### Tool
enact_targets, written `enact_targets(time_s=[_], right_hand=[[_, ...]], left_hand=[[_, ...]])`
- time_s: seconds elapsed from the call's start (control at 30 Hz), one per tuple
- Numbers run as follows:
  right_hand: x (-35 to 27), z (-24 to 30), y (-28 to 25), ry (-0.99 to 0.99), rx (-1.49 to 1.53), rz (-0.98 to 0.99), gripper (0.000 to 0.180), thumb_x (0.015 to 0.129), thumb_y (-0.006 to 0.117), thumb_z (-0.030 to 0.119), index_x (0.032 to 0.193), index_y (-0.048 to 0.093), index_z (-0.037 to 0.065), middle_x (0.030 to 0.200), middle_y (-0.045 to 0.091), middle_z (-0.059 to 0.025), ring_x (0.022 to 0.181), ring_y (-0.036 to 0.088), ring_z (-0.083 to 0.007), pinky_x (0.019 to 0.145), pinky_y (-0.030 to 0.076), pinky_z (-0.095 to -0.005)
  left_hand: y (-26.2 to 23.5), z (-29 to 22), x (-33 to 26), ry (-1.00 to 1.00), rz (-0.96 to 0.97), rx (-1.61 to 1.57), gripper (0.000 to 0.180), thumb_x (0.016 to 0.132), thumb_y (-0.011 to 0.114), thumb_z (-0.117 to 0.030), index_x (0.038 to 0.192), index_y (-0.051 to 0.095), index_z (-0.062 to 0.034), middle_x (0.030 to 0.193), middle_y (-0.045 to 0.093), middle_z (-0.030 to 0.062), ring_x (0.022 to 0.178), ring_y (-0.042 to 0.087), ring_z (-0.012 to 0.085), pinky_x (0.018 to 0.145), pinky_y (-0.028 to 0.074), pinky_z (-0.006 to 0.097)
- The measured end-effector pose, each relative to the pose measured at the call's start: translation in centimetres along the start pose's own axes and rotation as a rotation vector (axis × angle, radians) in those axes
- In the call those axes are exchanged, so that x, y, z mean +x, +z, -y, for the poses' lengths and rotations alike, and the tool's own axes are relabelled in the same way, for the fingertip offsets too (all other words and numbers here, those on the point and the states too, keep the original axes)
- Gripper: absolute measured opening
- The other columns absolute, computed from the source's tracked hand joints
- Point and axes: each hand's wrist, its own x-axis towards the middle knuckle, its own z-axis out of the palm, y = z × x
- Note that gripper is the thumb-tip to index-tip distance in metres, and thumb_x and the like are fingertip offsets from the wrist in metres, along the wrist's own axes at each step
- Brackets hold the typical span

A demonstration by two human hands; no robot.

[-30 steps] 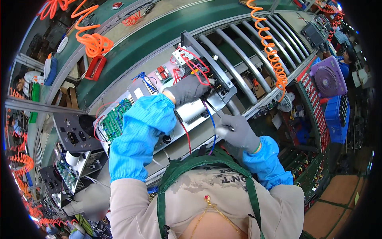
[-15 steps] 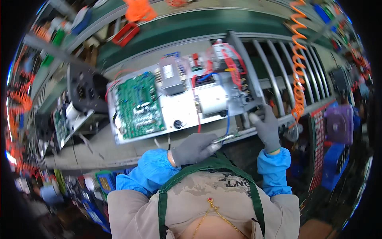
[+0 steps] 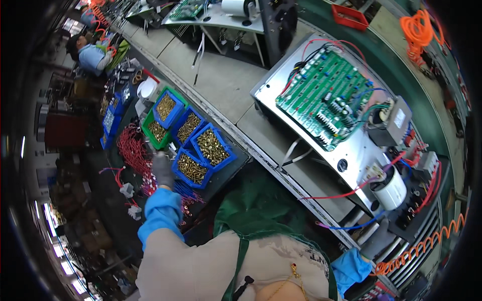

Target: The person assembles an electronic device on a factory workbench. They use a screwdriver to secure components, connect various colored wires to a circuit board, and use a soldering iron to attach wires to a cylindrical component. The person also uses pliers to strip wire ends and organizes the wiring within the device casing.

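My left hand [image 3: 163, 171], in a grey glove, reaches among the parts on the side bench. It lies next to a bundle of red wires [image 3: 133, 149] and blue bins [image 3: 192, 169] of small brass-coloured fasteners. Its fingers are smeared, so whether it holds anything is unclear. At the lower right, my right hand [image 3: 377, 242], also gloved, is by the near corner of a metal chassis [image 3: 321, 163]. Its fingers are hard to make out. The chassis carries a green circuit board [image 3: 324, 95], a grey transformer [image 3: 394, 123] and a white cylinder [image 3: 390, 190]. Loose red and blue wires hang from it.
Another chassis [image 3: 246, 25] stands farther along the line. A green bin [image 3: 150, 138] sits beside the blue ones. An orange coiled hose [image 3: 427, 248] crosses at the lower right, and a red tray [image 3: 350, 17] lies at the back. A person [image 3: 93, 55] works at the far left.
The view has swung left. My left hand has gone from the chassis's front edge to the side bench; the shiny tool it held no longer shows. My right hand stays near the chassis.
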Motion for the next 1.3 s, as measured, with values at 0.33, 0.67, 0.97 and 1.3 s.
enact_targets(time_s=[0.33, 0.67, 0.97, 1.3], right_hand=[[2.8, -3.7, -0.4, -0.181, -0.076, -0.104, 0.04, 0.087, 0.061, 0.016, 0.115, 0.056, -0.012, 0.104, 0.063, -0.015, 0.084, 0.06, -0.0197, 0.076, 0.049, -0.0318], [6.6, -4.8, 0.1, -0.337, -0.235, -0.02, 0.054, 0.083, 0.055, 0.037, 0.116, 0.058, -0.006, 0.101, 0.066, -0.0166, 0.091, 0.062, -0.028, 0.082, 0.045, -0.0372], [5.1, -3.2, 2.1, -0.423, -0.518, -0.152, 0.059, 0.078, 0.053, 0.048, 0.115, 0.061, 0.003, 0.106, 0.063, -0.0257, 0.102, 0.058, -0.0406, 0.088, 0.044, -0.0427], [-4.7, -2.4, 1.0, -0.742, -0.371, -0.409, 0.047, 0.091, 0.051, 0.046, 0.097, 0.059, 0.0, 0.082, 0.062, -0.0175, 0.078, 0.062, -0.0327, 0.071, 0.048, -0.0406]], left_hand=[[-0.4, 14.9, 5.9, 0.046, -0.184, 0.04, 0.041, 0.09, 0.05, -0.037, 0.092, 0.061, 0.0019, 0.082, 0.063, 0.0181, 0.072, 0.057, 0.0298, 0.068, 0.044, 0.041], [-5.1, 13.1, 2.6, -0.059, 0.096, -0.3, 0.033, 0.089, 0.046, -0.023, 0.109, 0.059, -0.0004, 0.078, 0.06, 0.0102, 0.068, 0.053, 0.0197, 0.062, 0.042, 0.034], [-4.2, 16.8, -1.0, 0.363, 0.191, 0.147, 0.035, 0.082, 0.052, -0.015, 0.116, 0.059, -0.0112, 0.102, 0.065, 0.0187, 0.097, 0.06, 0.0342, 0.083, 0.045, 0.043], [-4.2, 7.1, -1.9, 0.584, -0.006, 0.263, 0.044, 0.088, 0.056, -0.026, 0.125, 0.052, -0.0033, 0.112, 0.056, 0.0206, 0.099, 0.058, 0.0323, 0.086, 0.046, 0.041]])
